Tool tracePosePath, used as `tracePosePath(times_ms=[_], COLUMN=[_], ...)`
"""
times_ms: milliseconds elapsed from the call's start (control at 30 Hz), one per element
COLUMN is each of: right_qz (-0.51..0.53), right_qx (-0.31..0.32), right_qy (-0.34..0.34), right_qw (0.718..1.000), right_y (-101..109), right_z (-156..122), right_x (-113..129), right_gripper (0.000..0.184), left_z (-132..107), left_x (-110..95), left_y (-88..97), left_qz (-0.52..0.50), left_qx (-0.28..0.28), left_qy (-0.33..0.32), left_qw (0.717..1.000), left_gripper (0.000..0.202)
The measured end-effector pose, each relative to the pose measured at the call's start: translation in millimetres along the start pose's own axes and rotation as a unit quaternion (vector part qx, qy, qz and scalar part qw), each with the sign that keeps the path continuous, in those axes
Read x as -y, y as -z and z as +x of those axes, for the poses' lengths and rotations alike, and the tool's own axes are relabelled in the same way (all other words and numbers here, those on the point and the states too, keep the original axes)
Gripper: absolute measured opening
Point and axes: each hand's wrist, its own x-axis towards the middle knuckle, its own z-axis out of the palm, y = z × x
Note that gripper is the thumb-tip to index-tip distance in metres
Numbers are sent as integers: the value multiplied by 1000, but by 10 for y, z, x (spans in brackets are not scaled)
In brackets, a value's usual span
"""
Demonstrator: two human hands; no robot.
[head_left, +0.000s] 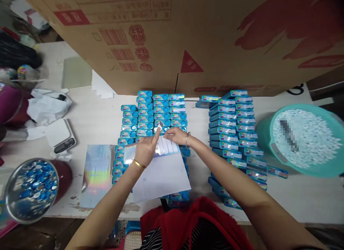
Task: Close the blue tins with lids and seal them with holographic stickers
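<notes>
A sheet of stickers (161, 180) with a white lower part and shiny label strips along its top lies slanted over rows of blue tins (145, 119). My left hand (146, 149) is over the sheet's upper left, closed, with a small silvery sticker (160, 124) at the tip of its forward-pointing index finger. That fingertip is just above the tins; the thumb is hidden. At the sheet's top edge, my right hand (176, 136) pinches the sheet near the strips. Several tins are partly covered by the sheet and my hands.
More blue tins (227, 130) stand in rows to the right, shiny labels upward. A large carton (161, 56) walls off the back. At right is a teal tub (276, 149) of small white pieces; at left, a metal bowl (9, 192) of blue pieces, a shiny sheet (97, 174) and a scale (57, 131).
</notes>
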Motion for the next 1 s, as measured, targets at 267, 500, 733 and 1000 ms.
tracePosePath(times_ms=[267,500,733,1000], right_qz=[16,11,-2,-74], right_qx=[0,16,-5,-20], right_qy=[18,9,-23,-12], right_qw=[1000,1000,1000,997], right_y=[-28,-51,-116,-222], right_z=[-25,-49,-57,-63], right_x=[-52,33,-14,-18], right_gripper=[28,24,20,26], left_z=[-190,-191,-387,-506], left_x=[-31,-8,-62,-162], left_y=[-90,-87,-62,323], left_qz=[-23,-13,-75,-286], left_qx=[-48,-22,-65,-139], left_qy=[1,18,-43,66], left_qw=[999,1000,994,946], left_gripper=[61,56,60,61])
